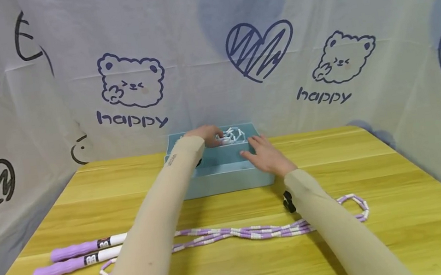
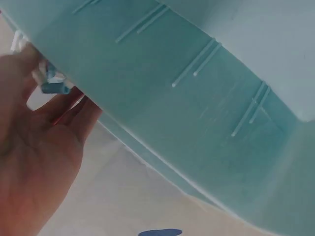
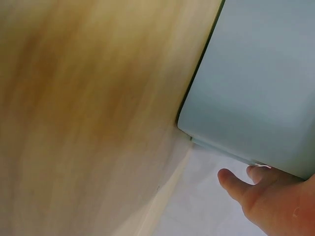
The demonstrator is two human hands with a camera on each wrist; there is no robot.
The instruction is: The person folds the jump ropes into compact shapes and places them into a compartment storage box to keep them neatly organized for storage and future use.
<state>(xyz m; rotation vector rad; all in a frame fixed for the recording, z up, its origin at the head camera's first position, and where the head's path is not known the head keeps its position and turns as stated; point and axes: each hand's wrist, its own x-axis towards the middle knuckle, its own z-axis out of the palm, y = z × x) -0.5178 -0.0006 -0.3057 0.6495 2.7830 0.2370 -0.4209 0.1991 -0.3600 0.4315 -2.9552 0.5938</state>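
A light-blue storage box point(image 1: 230, 181) with a divided interior stands at the far side of the table. At its rear compartment, my left hand point(image 1: 207, 135) holds a white-and-blue beaded jump rope point(image 1: 234, 134). In the left wrist view, a few of its beads point(image 2: 55, 88) show between the thumb and fingers of that left hand point(image 2: 49, 132). My right hand point(image 1: 266, 155) rests at the box's right rim, fingers extended and thumb spread apart. The right wrist view shows part of this hand point(image 3: 270, 196) beside the box's outer wall point(image 3: 256, 83).
A purple-and-white beaded jump rope point(image 1: 254, 233) lies across the wooden table point(image 1: 238, 274), partly hidden under both forearms. Its two purple handles point(image 1: 60, 268) lie at the left. Behind the box hangs a pale cloth point(image 1: 195, 75) with drawn bears and hearts.
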